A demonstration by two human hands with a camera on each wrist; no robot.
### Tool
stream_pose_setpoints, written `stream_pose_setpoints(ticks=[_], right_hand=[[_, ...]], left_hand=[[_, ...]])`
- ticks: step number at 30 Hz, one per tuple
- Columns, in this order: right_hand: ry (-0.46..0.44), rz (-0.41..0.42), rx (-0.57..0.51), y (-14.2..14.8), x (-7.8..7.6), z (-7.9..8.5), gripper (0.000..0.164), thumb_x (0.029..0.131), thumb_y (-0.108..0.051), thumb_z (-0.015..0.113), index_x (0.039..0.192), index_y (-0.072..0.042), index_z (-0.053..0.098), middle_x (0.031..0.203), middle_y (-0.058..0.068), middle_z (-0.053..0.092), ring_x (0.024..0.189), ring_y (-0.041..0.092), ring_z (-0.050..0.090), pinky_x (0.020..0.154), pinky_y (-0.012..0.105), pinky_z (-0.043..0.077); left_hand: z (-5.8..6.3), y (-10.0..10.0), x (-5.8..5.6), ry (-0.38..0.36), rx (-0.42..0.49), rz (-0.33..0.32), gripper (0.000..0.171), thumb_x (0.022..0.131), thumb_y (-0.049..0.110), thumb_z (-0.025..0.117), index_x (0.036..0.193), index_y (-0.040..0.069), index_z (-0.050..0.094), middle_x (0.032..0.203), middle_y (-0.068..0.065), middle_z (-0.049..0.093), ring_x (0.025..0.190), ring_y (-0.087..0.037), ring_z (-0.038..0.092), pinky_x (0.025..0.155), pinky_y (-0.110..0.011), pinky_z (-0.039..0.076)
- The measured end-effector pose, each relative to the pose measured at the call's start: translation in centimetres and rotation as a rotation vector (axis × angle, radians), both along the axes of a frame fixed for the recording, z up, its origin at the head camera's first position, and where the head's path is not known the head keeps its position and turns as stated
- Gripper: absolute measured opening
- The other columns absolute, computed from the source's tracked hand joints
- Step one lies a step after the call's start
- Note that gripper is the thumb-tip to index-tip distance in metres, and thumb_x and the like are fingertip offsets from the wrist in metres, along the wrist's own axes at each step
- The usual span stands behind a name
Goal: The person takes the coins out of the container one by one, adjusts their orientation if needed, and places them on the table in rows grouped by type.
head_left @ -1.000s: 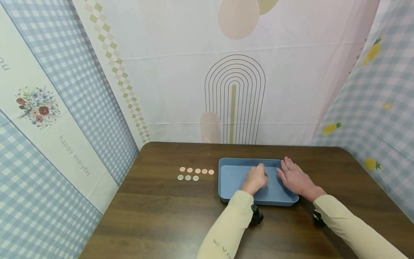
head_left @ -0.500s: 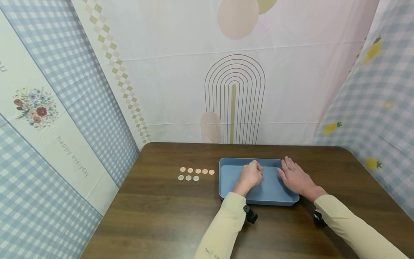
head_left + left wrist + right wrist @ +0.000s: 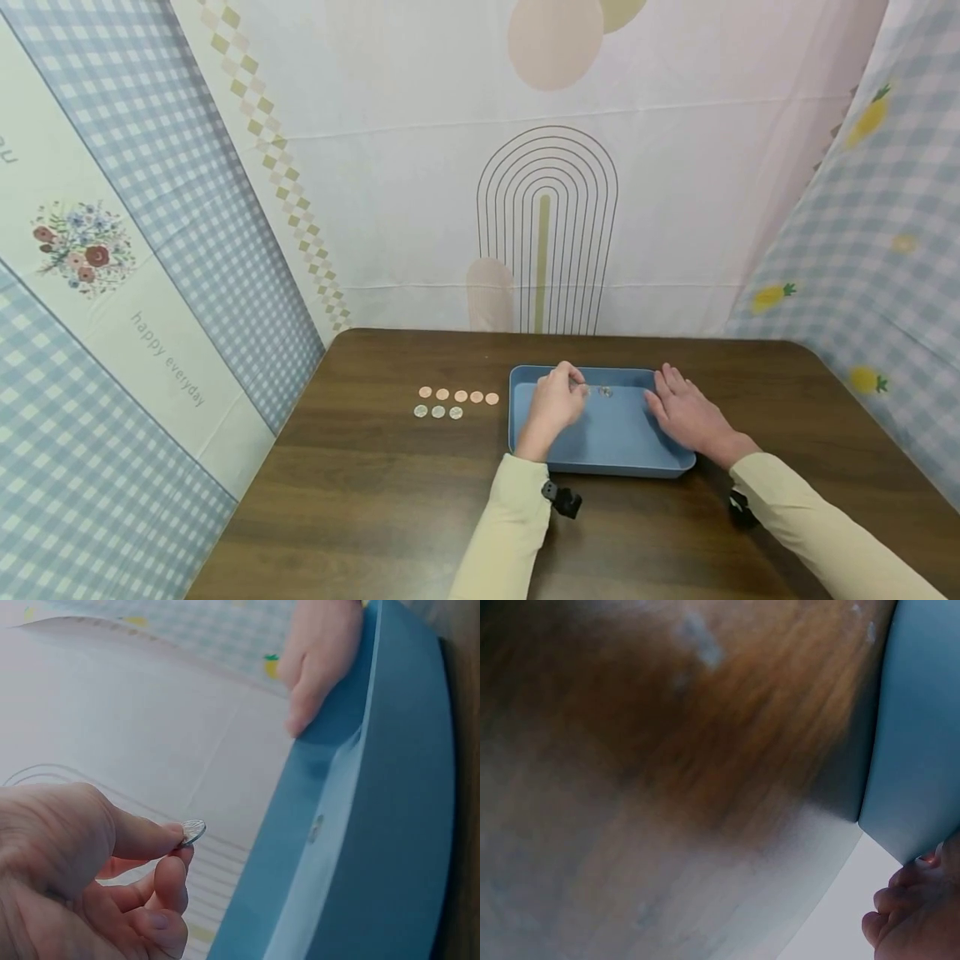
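Between thumb and fingertips my left hand pinches a silver coin, held over the left half of a shallow blue tray. Small silver coins lie on the tray floor near its back wall; their number is hard to tell. With fingers extended, my right hand rests on the tray's right rim. Left of the tray, a row of several copper coins lies on the table. In front of that row are three silver coins.
The tray stands on a dark wooden table. A pale patterned cloth hangs behind the table, with checked cloths at the left and right sides.
My left hand has moved left across the tray and lifted slightly, bringing the silver coins by the back wall into sight. The right hand stays on the rim.
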State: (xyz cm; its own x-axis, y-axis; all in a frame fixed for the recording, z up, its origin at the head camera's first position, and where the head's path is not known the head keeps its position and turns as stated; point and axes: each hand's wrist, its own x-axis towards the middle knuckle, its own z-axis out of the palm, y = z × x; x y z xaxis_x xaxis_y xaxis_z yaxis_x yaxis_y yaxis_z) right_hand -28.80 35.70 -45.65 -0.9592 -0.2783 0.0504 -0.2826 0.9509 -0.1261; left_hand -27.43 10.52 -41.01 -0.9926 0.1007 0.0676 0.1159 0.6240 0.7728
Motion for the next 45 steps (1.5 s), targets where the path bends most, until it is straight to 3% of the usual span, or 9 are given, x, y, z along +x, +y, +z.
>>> stream_pose_setpoints(ticks=[7, 15, 25, 34, 45], right_hand=[[-0.002, 0.001, -0.006, 0.0, 0.1, 0.2, 0.066, 0.107, -0.036, 0.034, 0.146, 0.017, 0.024, 0.155, 0.037, 0.017, 0.144, 0.052, 0.019, 0.115, 0.063, 0.02], [-0.002, -0.009, -0.009, -0.1, 0.0, -0.1, 0.066, 0.106, -0.034, 0.037, 0.146, 0.016, 0.025, 0.155, 0.037, 0.017, 0.144, 0.051, 0.019, 0.115, 0.063, 0.02], [-0.01, -0.011, -0.015, 0.0, 0.0, 0.0, 0.067, 0.106, -0.036, 0.035, 0.147, 0.016, 0.023, 0.156, 0.036, 0.015, 0.145, 0.051, 0.018, 0.115, 0.063, 0.019], [-0.007, -0.019, -0.016, -0.2, 0.5, 0.0, 0.067, 0.106, -0.036, 0.035, 0.147, 0.015, 0.023, 0.156, 0.036, 0.016, 0.144, 0.051, 0.018, 0.115, 0.063, 0.019], [-0.014, -0.011, -0.036, -0.5, 1.5, -0.2, 0.068, 0.107, -0.038, 0.032, 0.147, 0.016, 0.023, 0.156, 0.037, 0.017, 0.144, 0.051, 0.018, 0.115, 0.063, 0.019]], left_hand=[[0.9, -2.3, 0.1, 0.031, 0.023, 0.025, 0.004, 0.096, 0.022, 0.062, 0.098, 0.018, 0.061, 0.091, 0.002, 0.07, 0.074, -0.013, 0.059, 0.062, -0.026, 0.044], [0.7, -4.6, -0.2, 0.089, -0.019, 0.061, 0.005, 0.094, 0.022, 0.063, 0.096, 0.017, 0.062, 0.088, 0.003, 0.068, 0.082, -0.018, 0.063, 0.071, -0.031, 0.047], [0.4, -8.0, -0.7, 0.054, -0.041, 0.132, 0.009, 0.092, 0.022, 0.067, 0.093, 0.015, 0.061, 0.087, -0.002, 0.068, 0.081, -0.022, 0.063, 0.071, -0.035, 0.047], [-0.7, -10.6, -1.3, 0.029, -0.045, 0.16, 0.007, 0.091, 0.02, 0.068, 0.091, 0.013, 0.065, 0.087, -0.005, 0.068, 0.088, -0.028, 0.064, 0.078, -0.042, 0.049], [-3.0, -13.7, -1.0, -0.061, -0.114, 0.163, 0.005, 0.092, 0.015, 0.066, 0.088, 0.012, 0.067, 0.089, -0.006, 0.069, 0.085, -0.025, 0.063, 0.071, -0.038, 0.048]])
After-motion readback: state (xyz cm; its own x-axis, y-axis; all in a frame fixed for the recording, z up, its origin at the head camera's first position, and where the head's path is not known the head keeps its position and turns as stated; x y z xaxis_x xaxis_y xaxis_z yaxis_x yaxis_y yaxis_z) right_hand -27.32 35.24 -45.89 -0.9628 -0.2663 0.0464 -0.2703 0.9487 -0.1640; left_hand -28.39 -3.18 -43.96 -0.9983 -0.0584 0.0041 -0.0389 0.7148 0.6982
